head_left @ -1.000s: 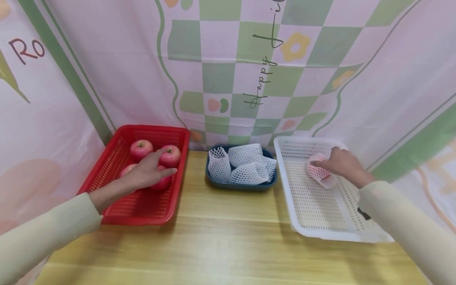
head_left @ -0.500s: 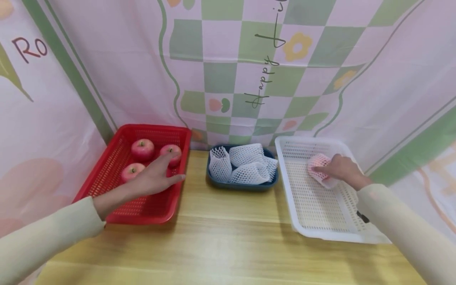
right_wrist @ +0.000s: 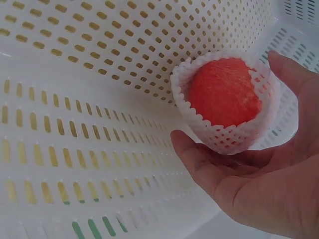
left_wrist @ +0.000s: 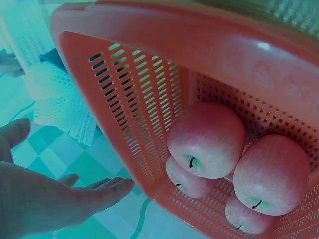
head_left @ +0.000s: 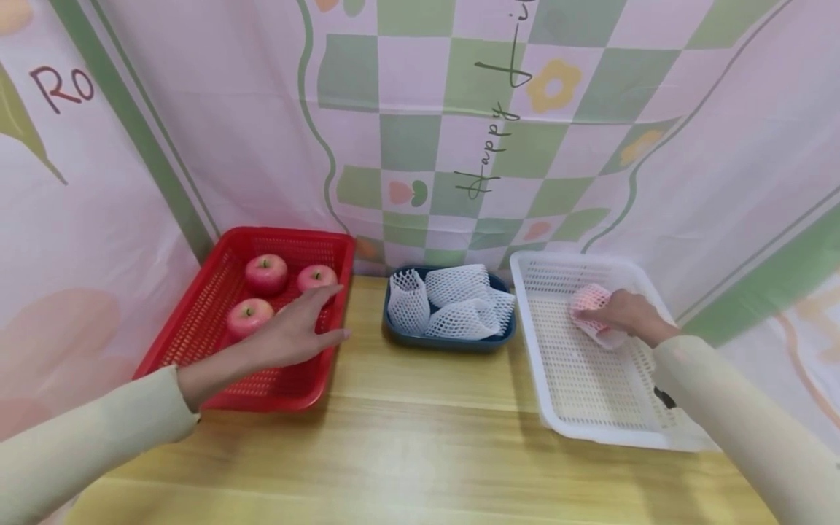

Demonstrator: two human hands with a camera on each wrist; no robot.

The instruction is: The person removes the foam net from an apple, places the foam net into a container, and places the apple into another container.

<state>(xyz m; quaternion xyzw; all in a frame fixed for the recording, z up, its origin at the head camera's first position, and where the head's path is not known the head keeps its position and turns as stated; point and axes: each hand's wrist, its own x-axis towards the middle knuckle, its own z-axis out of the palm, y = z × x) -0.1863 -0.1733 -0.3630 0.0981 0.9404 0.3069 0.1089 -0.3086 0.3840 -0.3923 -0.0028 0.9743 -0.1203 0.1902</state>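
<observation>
My left hand (head_left: 292,332) is over the right side of the red basket (head_left: 289,397), with its fingers and thumb spread and nothing between them. Red apples lie in that basket, one near apple (head_left: 250,318) left of the hand and another apple (head_left: 317,277) by the fingertips. In the left wrist view several apples show, the nearest apple (left_wrist: 207,139) stem outward. My right hand (head_left: 626,315) reaches into the white basket (head_left: 539,379). Its fingers and thumb curl round an apple (right_wrist: 224,92) in a white foam net sleeve (right_wrist: 199,122), its top bare.
Between the two baskets stands a dark blue tray (head_left: 453,345) with several white foam net sleeves (head_left: 462,319). All sit on a wooden table (head_left: 420,437). A checked curtain (head_left: 407,142) hangs close behind them.
My left hand has moved right and a little towards me, off the apples. The right hand's raised fingers have come down and curled at the sleeved apple, which stays in its place.
</observation>
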